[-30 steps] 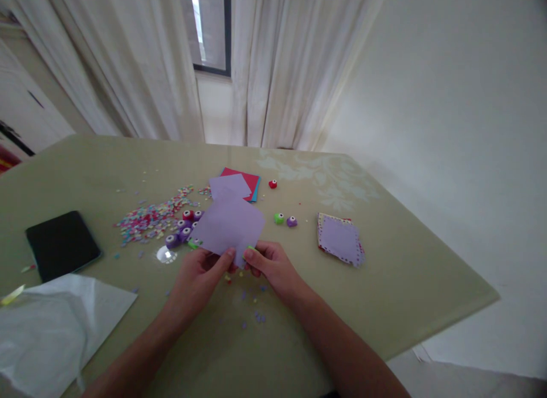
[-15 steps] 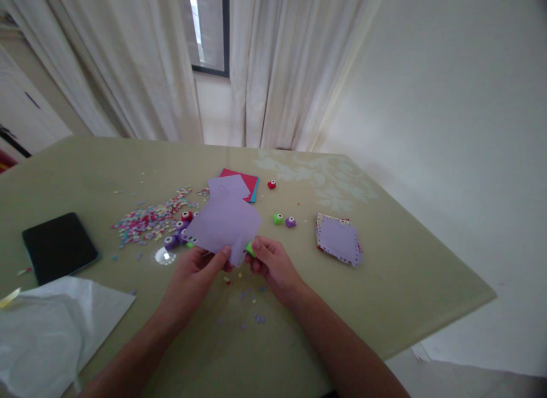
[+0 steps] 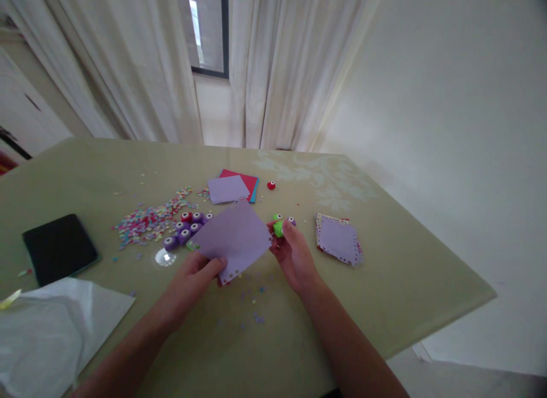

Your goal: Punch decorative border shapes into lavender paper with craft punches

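My left hand (image 3: 199, 278) pinches a lilac sheet of paper (image 3: 235, 232) near its lower corner. Small punched holes run along the edge nearest me, and a few show at the right corner. My right hand (image 3: 294, 258) holds a small green craft punch (image 3: 278, 228) between thumb and fingers, just right of the sheet's right corner. Behind this hand, a green and a purple punch stand on the table, partly covered. Several purple punches (image 3: 183, 235) and a red punch (image 3: 187, 216) cluster left of the sheet.
Coloured confetti (image 3: 149, 220) is heaped at left. Lilac, red and blue paper (image 3: 228, 190) lies behind the sheet, with a red punch (image 3: 271, 185) nearby. Stacked edge-punched sheets (image 3: 339, 238) lie right. A black tablet (image 3: 60, 247) and a white plastic bag (image 3: 47, 329) are at left.
My right hand has moved right and slightly up with the green punch, away from the sheet's near edge. The sheet has turned in my left hand, bringing its punched edge into view.
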A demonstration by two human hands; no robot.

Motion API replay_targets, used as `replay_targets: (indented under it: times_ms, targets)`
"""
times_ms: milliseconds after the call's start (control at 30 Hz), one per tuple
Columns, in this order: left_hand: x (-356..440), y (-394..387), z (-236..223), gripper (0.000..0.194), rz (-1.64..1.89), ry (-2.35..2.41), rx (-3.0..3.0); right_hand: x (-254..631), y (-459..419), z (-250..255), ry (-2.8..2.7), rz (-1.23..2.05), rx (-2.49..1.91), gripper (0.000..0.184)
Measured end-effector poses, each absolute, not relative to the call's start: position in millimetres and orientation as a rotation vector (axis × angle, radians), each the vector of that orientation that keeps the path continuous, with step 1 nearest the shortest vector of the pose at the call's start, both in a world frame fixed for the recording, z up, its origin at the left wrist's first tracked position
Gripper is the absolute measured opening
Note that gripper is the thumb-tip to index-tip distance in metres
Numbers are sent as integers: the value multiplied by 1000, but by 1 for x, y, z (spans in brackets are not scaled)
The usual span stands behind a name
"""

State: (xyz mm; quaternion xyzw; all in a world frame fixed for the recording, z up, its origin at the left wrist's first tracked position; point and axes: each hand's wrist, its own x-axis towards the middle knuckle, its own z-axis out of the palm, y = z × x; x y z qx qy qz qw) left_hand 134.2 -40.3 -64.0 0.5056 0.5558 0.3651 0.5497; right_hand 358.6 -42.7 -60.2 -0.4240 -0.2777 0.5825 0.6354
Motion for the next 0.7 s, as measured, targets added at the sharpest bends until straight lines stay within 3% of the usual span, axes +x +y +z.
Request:
replay_targets:
  times_ms: [400, 600, 700]
  targets:
    - [130, -40, -70, 26, 887, 1417, 1131, 360, -46, -57, -763, 1333, -889, 52]
    - [132, -40, -64, 22, 915, 1203, 1059, 362, -44, -63, -920, 1235, -1047, 48]
    - [138, -42, -61, 44, 1063, 1020, 984, 355, -44, -66, -747, 1263, -1032, 54]
